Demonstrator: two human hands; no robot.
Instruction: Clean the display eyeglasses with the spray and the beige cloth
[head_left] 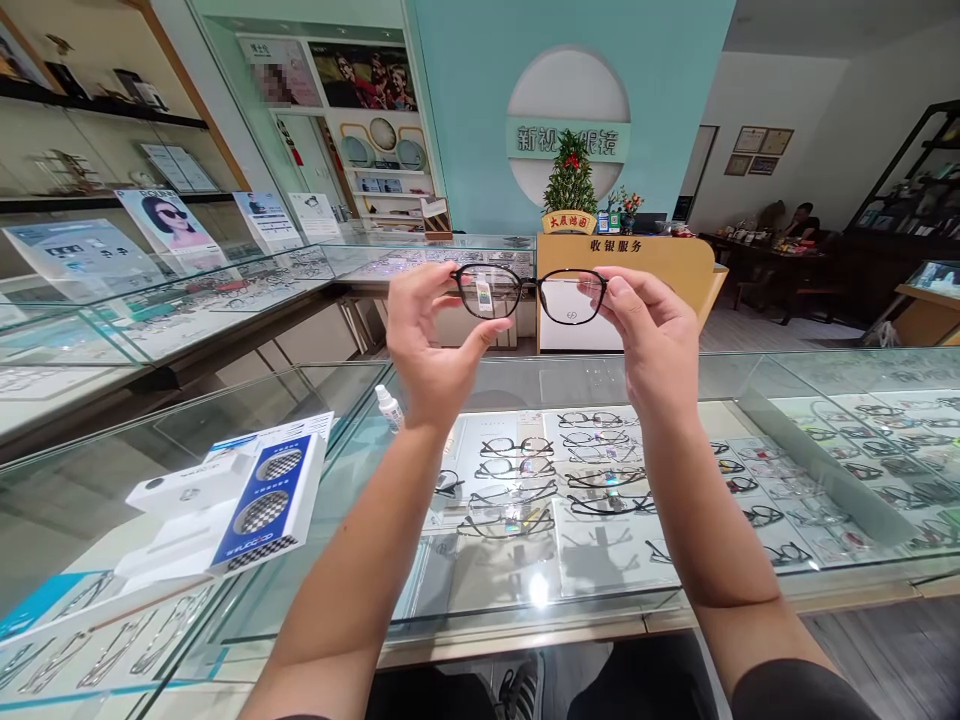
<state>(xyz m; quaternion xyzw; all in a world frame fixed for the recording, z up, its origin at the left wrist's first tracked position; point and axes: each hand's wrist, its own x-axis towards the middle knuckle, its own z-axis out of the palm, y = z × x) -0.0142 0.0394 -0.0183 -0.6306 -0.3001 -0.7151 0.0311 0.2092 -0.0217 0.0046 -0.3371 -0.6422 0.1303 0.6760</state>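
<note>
I hold up a pair of black-framed glasses [534,293] in front of me, above a glass display counter [540,590]. My left hand [429,335] pinches the left rim, thumb below and fingers on top. My right hand [651,338] grips the right rim the same way. A small tag sticks to the left lens. Inside the counter below lie several rows of spectacle frames [555,475].
A white and blue display stand [247,500] sits on the counter at my left, a small spray bottle [389,408] behind it. More glass cases run along the left and right. A yellow cashier desk [637,265] with a small tree stands ahead; a person sits far right.
</note>
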